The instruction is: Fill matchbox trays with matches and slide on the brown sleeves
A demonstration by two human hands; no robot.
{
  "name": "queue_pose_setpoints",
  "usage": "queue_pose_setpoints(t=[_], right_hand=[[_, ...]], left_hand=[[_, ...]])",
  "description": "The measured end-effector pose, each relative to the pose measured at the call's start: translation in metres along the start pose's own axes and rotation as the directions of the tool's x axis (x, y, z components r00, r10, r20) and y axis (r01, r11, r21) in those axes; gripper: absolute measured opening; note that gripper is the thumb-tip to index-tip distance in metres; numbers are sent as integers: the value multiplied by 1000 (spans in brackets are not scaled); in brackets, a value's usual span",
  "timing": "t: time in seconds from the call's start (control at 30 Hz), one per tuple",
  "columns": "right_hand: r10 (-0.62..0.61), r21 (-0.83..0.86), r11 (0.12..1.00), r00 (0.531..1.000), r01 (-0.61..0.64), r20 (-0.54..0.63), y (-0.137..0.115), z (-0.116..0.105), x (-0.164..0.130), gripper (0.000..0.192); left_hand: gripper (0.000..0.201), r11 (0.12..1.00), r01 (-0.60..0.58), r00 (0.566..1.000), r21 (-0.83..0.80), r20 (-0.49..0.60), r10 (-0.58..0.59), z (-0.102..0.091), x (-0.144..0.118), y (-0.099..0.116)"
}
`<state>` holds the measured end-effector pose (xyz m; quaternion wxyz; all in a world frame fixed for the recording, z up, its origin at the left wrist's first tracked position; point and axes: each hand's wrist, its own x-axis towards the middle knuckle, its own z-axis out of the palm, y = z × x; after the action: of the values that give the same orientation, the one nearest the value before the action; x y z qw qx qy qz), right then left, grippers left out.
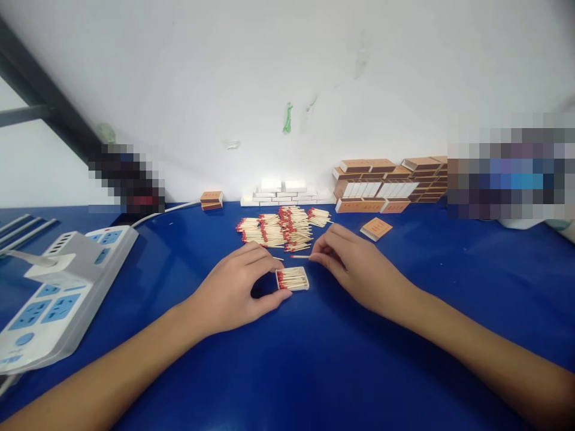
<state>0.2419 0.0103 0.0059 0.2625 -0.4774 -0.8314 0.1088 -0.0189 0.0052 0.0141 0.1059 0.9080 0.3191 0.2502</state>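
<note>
Between thumb and fingers, my left hand (245, 284) grips a small white matchbox tray (308, 282) by its left end. Red-headed matches (293, 278) lie side by side inside the tray, heads to the left. My right hand (345, 254) pinches the plain end of a single match (300, 257), its red head pointing left, just above the tray. Behind both hands a pile of loose matches (274, 230) is spread on the blue table (309, 359). One more match lies partly hidden by the fingers of my left hand.
White matchbox trays (281, 194) are stacked along the wall. Brown matchboxes (372, 173) stand piled to their right, with an orange matchbox cover (376, 228) lying in front. Two boxes (211, 200) sit at the back left. A power strip (58, 299) occupies the left side.
</note>
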Motion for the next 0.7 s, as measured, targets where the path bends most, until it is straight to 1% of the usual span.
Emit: queue_pose_setpoints(t=[0.1, 0.17, 0.23, 0.33, 0.5, 0.6, 0.7], right_hand=[[-97, 25, 995, 992, 96, 76, -11, 0, -5, 12], [-123, 12, 992, 986, 122, 110, -15, 0, -7, 12], [-130, 8, 991, 985, 130, 109, -16, 0, -8, 11], [-148, 46, 988, 984, 144, 101, -14, -1, -7, 10], [-147, 96, 986, 980, 135, 133, -14, 0, -8, 9], [-154, 128, 982, 980, 138, 122, -14, 0, -7, 10], [-156, 127, 980, 987, 150, 42, -6, -1, -3, 15]], left_hand=[[22, 1000, 2, 1000, 4, 2, -2, 0, 1, 0], [22, 1000, -1, 1000, 6, 1, 1, 0, 1, 1], [21, 1000, 1, 1000, 3, 0, -1, 0, 1, 1], [21, 1000, 6, 1000, -5, 1, -6, 0, 0, 2], [22, 1000, 6, 1000, -12, 2, -6, 1, 0, 2], [23, 1000, 3, 1000, -4, 4, -3, 1, 0, 2], [23, 1000, 0, 1000, 3, 1, 0, 1, 0, 2]])
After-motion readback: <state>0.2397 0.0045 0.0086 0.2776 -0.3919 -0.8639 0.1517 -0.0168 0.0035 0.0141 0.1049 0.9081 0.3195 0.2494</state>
